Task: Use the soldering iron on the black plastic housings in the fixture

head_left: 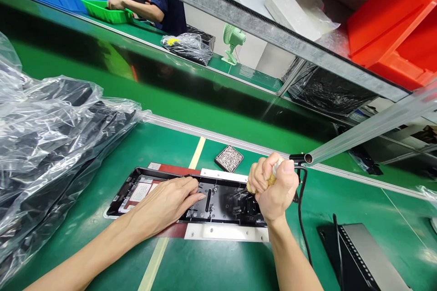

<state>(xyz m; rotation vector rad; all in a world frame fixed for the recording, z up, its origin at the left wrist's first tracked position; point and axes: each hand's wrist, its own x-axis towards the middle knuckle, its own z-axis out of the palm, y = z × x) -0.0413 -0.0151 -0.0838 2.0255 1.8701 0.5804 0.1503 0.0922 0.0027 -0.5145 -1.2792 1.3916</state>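
Note:
A long black plastic casing (223, 204) lies open side up in a fixture with white strips (227, 233) and a dark red base. My left hand (175, 195) rests over the casing's middle, fingers curled in and thumb pointing right; whatever they pinch is hidden. Over the casing's right end, my right hand (275, 186) is closed in a fist around an upright tool with a yellowish handle (272, 178). Its lower end is hidden, so I cannot tell its kind. Beyond the casing sits a small square dish of tiny metal parts (229, 158).
Plastic-wrapped black parts (64, 145) fill the left side. A black cable (301, 209) hangs beside my right hand. Dark panels (365, 254) lie at right. A metal shelf (273, 27) with a red bin (392, 22) crosses above. Across the bench, a co-worker's hand (117, 3) reaches into a green bin.

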